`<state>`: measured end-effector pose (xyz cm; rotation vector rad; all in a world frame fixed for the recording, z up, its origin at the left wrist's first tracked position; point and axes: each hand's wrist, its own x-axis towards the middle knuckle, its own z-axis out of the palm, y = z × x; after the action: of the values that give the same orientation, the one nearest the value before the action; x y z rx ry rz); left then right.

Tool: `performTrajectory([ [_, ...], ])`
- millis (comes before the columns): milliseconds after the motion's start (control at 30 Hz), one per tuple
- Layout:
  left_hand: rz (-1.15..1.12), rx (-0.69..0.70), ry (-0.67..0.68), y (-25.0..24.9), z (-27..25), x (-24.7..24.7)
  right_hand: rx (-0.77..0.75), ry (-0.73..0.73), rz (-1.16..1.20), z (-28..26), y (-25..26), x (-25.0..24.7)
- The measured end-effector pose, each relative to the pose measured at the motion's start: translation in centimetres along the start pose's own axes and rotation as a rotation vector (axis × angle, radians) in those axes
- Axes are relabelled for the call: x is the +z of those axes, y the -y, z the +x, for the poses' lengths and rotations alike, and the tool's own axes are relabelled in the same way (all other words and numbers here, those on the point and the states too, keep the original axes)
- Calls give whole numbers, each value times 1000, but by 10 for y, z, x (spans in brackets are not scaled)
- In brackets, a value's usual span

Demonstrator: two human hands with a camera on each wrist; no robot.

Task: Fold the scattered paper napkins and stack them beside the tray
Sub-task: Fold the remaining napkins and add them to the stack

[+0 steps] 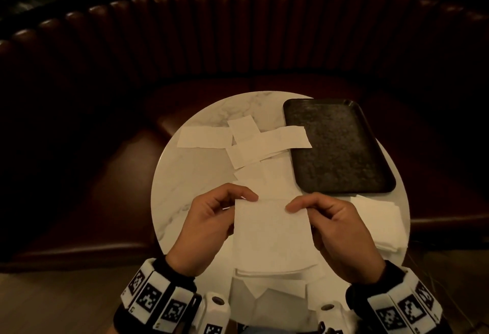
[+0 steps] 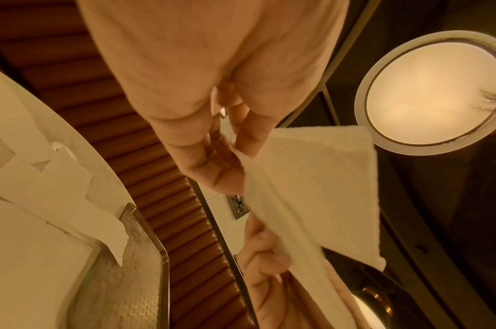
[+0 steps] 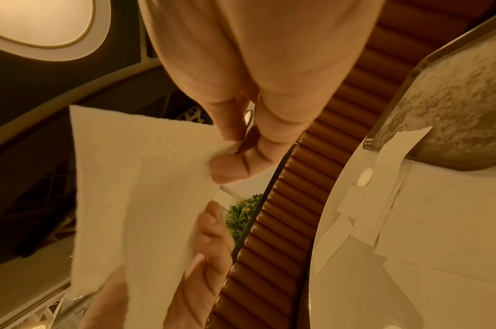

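Note:
A white paper napkin [image 1: 271, 230] hangs folded above the near half of the round marble table [image 1: 190, 183]. My left hand [image 1: 211, 217] pinches its upper left corner and my right hand [image 1: 330, 222] pinches its upper right corner. The left wrist view shows the napkin [image 2: 317, 184] caught between thumb and fingers; the right wrist view shows the napkin [image 3: 140, 178] pinched the same way. Several unfolded napkins [image 1: 254, 143] lie scattered across the far part of the table. A stack of folded napkins [image 1: 381, 220] sits on the table just in front of the dark tray [image 1: 336, 146].
More white napkins [image 1: 275, 291] lie on the table's near edge under the held one. A dark red ribbed leather bench [image 1: 238, 37] curves round the table's far side. The tray's corner [image 2: 145, 244] carries one napkin's end.

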<state>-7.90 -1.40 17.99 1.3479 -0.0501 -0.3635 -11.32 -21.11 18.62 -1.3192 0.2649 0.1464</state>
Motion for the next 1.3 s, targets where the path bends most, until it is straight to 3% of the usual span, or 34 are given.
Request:
performTrajectory([
  [233, -257, -173, 40, -5, 8, -3, -30, 6, -79, 0, 6, -5],
  [333, -196, -206, -8, -3, 12, 5, -46, -4, -95, 0, 6, -6],
  [433, 42, -154, -3, 1, 12, 18, -81, -8, -134, 1, 2, -8],
  [567, 145, -109, 13, 4, 10, 21, -84, -23, -111, 2, -3, -12],
  [700, 249, -16, 22, 3, 11, 19, -22, 120, 32, 6, -1, -18],
  [833, 339, 49, 47, 2, 8, 22, -107, 76, -321, 10, -1, -5],
  [1000, 220, 11, -13, 4, 7, 16, -103, 25, -279, 12, -4, 0],
  [1133, 264, 87, -68, 6, 5, 13, -105, -10, -266, 14, -9, 1],
  [1300, 191, 75, -152, 7, 6, 6, -33, -73, -102, 14, -8, -7],
])
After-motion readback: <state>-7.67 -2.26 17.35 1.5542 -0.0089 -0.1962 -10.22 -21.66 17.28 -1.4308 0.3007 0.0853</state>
